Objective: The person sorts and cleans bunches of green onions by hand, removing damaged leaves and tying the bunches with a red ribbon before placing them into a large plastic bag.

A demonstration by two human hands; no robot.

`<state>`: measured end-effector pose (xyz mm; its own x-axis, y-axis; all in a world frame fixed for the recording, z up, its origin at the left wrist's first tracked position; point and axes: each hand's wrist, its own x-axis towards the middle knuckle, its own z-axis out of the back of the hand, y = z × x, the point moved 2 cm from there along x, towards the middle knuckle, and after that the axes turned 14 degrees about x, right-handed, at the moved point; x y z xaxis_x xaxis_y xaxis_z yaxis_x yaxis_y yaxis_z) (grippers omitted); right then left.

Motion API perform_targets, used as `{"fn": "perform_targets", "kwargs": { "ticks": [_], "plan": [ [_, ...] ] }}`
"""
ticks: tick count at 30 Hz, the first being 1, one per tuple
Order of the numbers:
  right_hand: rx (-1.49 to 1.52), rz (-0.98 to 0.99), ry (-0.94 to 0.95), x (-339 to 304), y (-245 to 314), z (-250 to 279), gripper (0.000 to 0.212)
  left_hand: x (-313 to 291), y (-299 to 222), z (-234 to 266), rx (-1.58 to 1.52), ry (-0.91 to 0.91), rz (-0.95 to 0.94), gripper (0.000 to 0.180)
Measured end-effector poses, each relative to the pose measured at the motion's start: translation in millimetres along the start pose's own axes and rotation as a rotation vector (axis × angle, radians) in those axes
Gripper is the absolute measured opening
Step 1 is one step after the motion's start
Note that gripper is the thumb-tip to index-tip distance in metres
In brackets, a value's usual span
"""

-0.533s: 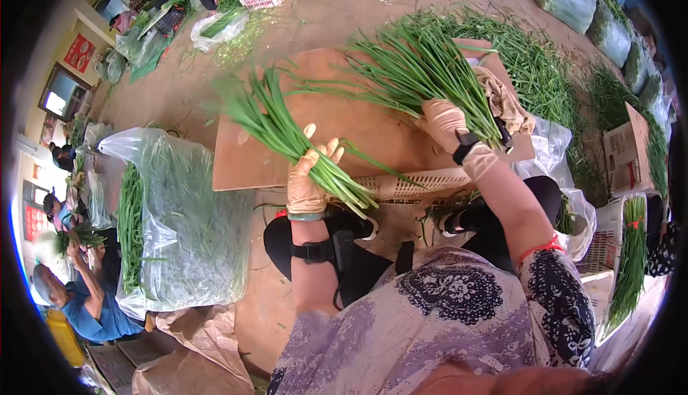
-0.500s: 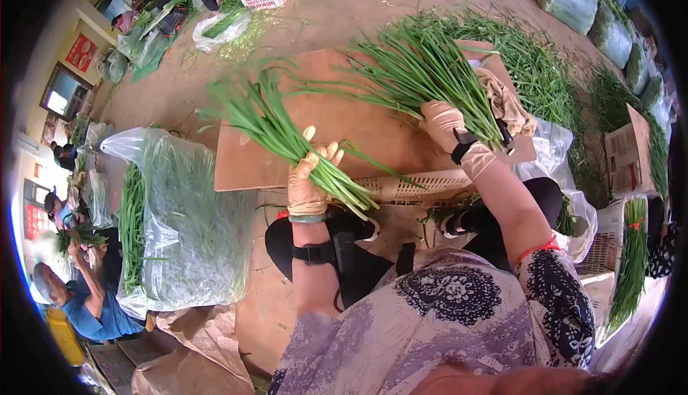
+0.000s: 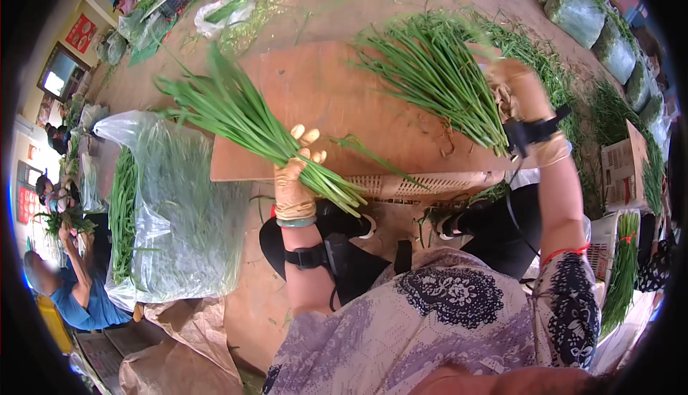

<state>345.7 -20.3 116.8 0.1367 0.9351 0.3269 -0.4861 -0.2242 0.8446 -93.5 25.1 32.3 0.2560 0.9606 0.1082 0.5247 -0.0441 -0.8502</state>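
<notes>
My gloved left hand (image 3: 294,188) is closed around a bunch of garlic chives (image 3: 247,121), its pale stem ends toward me and its leaves fanning to the far left. A few loose leaves trail from it across the wooden board (image 3: 308,76). On the board's right side lies a larger heap of chives (image 3: 441,83), stems pointing toward me. My gloved right hand (image 3: 527,94) is beside that heap, over a crumpled beige cloth (image 3: 504,102). Motion smears its fingers, so whether they hold anything is unclear.
The board rests on a plastic crate (image 3: 423,182). A clear bag of greens (image 3: 190,216) stands at left, and loose chives (image 3: 530,51) are heaped beyond the board. Filled bags (image 3: 573,15) line the far right. Another person in blue (image 3: 89,298) works at far left.
My right hand has left the chive heap and moved right, to the cloth. My left hand has shifted slightly left with its bunch, whose leaves swing left.
</notes>
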Motion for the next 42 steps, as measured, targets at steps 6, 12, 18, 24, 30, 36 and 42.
{"fn": "perform_targets", "kwargs": {
  "ticks": [6,12,18,24,30,36,42],
  "plan": [
    [-0.903,-0.094,-0.425,-27.1,-81.2,100.4,0.036,4.4,-9.1,11.0,0.007,-0.192,0.059,0.047],
    [-0.454,0.394,0.043,-51.6,12.2,-213.0,0.072,6.9,-3.1,2.0,0.058,-0.298,0.16,0.045],
    [-0.883,0.516,0.076,-42.5,7.0,-305.6,0.04,6.9,3.9,12.6,0.016,-0.25,0.127,0.054],
    [-0.067,-0.046,0.974,-78.6,27.5,-181.5,0.019,8.5,3.4,19.7,-0.003,-0.267,0.094,0.056],
    [0.182,0.016,-0.369,-6.6,-63.3,122.8,0.033,23.8,12.1,-26.8,0.091,-0.145,0.125,0.052],
    [-0.194,0.236,0.008,-39.9,67.5,-99.4,0.08,28.9,21.2,-51.9,0.247,-0.116,-0.048,0.042],
    [0.388,0.123,0.022,-28.7,78.6,-228.8,0.089,44.5,4.3,-128.1,0.434,-0.077,-0.252,0.047]
  ]
}}
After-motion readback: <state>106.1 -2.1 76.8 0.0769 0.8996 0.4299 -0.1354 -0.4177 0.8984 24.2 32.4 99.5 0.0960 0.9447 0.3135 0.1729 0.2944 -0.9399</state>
